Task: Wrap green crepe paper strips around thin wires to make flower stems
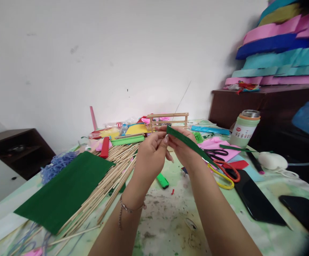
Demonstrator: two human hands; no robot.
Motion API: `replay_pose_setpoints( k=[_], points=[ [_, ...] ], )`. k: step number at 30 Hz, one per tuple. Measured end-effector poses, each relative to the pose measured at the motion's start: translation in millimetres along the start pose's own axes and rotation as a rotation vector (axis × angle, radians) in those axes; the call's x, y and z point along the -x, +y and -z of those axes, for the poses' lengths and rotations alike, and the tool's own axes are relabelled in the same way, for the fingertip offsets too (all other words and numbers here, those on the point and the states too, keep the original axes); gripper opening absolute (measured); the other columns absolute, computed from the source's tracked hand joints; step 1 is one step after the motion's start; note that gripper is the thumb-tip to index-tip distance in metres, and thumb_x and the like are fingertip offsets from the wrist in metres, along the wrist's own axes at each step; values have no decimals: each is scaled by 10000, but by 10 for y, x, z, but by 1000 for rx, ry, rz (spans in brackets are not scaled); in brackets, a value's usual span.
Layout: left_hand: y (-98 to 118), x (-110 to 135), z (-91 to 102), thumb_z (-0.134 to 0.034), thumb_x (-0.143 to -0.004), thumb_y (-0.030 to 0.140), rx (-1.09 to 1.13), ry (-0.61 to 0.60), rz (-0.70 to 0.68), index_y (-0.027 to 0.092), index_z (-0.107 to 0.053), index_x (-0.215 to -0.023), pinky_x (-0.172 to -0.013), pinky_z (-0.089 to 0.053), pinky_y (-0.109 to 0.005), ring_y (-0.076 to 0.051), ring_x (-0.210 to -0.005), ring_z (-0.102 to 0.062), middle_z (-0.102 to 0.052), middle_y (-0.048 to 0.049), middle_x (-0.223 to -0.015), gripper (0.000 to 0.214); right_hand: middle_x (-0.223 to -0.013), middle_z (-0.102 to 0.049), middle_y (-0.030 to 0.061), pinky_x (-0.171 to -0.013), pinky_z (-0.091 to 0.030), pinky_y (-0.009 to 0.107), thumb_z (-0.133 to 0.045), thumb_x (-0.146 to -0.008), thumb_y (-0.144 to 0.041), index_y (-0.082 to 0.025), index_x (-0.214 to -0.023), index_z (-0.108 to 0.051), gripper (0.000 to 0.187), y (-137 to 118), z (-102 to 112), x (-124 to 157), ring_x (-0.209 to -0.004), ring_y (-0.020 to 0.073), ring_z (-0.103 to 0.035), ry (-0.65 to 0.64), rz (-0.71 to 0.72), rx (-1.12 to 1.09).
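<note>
A narrow dark green strip [186, 141], perhaps felt or crepe paper, is held up over the table at its upper end. My left hand [154, 147] is closed, thumb and fingers pinched at that end. Close against it, my right hand [182, 151] grips the same end with its fingers curled and partly hidden. The strip's loose part slopes down over my right wrist. Below my hands lies a bright green marker-like piece [162, 181]. Behind them stands a small frame of wooden sticks [167, 115].
Thin wooden sticks [109, 177] and a green sheet [69, 190] spread on the left, beside tangled blue yarn [58, 165]. On the right are yellow-and-red-handled scissors [228, 183], black-handled scissors [217, 153], a phone [260, 197] and an uncapped bottle [244, 128].
</note>
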State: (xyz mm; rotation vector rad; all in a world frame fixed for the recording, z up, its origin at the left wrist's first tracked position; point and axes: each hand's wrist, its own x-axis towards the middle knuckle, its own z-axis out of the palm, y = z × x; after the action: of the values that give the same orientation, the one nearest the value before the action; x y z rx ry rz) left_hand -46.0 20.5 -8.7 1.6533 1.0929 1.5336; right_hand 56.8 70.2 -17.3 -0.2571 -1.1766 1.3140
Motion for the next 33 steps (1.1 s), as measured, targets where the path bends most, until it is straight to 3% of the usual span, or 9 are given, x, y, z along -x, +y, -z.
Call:
replay_pose_setpoints(
  k=[5,9,13,18,22,29,33],
  points=[
    [-2,43,-39,-496,-896,267,-304,45,-70,169,-607,-906,-536,-447,-238,-131,-501,-602,-631,8,-611,148,-618,-703,13,-389,-323,216,-793,-616,-329,-196,-610,-726,149,-11,-27,-9,-436,83,-487,151,-88,-69],
    [-72,63,-77,-453,-917,265,-765,214,-246,166,-640,-922,-564,-410,-267,-187,-623,-631,-677,-60,-699,211,-513,-629,-26,-419,-356,205,-803,-603,-289,-180,-580,-690,158,15,-144,7,-436,70,-487,247,-141,-184],
    [-202,50,-128,-410,-934,246,-1058,375,-430,151,-672,-980,-579,-397,-292,-209,-605,-622,-671,-88,-674,283,-602,-680,-18,-526,-431,197,-805,-598,-233,-162,-610,-697,130,46,-253,31,-540,73,-556,373,-93,-262],
    [-221,52,-169,-412,-931,194,-1132,363,-549,143,-689,-931,-598,-401,-286,-201,-612,-626,-693,-91,-691,282,-701,-738,32,-666,-499,276,-733,-680,-269,-165,-639,-720,112,103,-238,17,-673,145,-648,470,-65,-206],
    [-173,55,-159,-450,-903,160,-1168,330,-516,149,-695,-880,-619,-397,-283,-201,-627,-631,-688,-85,-658,246,-710,-745,47,-723,-508,301,-695,-717,-297,-171,-668,-733,141,158,-182,-13,-763,182,-676,453,-21,-112],
    [-211,47,-102,-459,-905,172,-1170,397,-464,175,-710,-904,-588,-344,-287,-199,-618,-608,-687,-81,-678,251,-712,-737,44,-657,-500,306,-659,-746,-425,-194,-692,-702,242,242,-144,-37,-795,211,-681,364,-1,1],
    [-212,50,-84,-462,-895,170,-1245,388,-528,169,-705,-745,-584,-337,-300,-207,-566,-595,-641,-75,-564,286,-744,-743,39,-661,-486,300,-641,-759,-417,-200,-672,-675,236,282,-139,-34,-758,193,-666,371,-11,70]
  ],
)
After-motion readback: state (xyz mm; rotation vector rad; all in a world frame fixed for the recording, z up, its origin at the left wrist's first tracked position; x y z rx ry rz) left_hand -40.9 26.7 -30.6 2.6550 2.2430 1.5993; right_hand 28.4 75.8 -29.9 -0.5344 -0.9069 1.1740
